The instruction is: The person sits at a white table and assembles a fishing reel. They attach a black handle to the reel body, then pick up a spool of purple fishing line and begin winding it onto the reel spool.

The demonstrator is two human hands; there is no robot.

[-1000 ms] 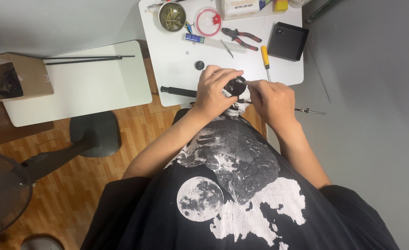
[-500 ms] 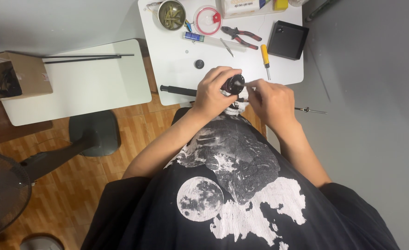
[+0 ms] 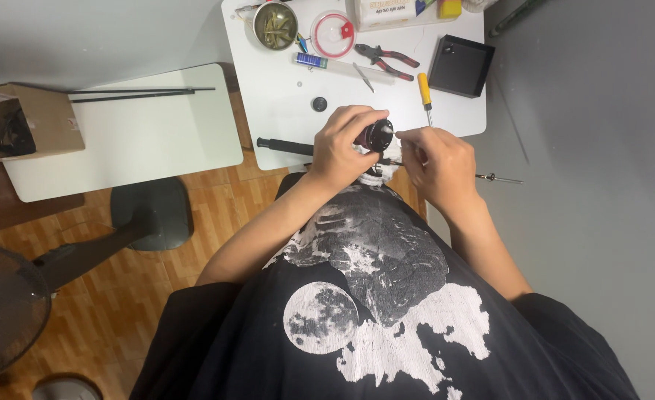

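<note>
Left hand (image 3: pixel 340 148) wrapped around small black cylindrical part (image 3: pixel 378 135), held just above near edge of white worktop (image 3: pixel 283 111). Right hand (image 3: pixel 435 163) pinching thin metal tool (image 3: pixel 388 161) beside it. Probably rigid, light, smooth; best gripped round the barrel. Farther off: yellow-handled screwdriver (image 3: pixel 423 92), red-handled pliers (image 3: pixel 386 58).

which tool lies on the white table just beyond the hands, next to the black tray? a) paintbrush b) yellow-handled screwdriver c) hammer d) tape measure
b: a yellow-handled screwdriver lies on the white table just left of the black tray, beyond the left hand gripping a small dark round part.
</note>
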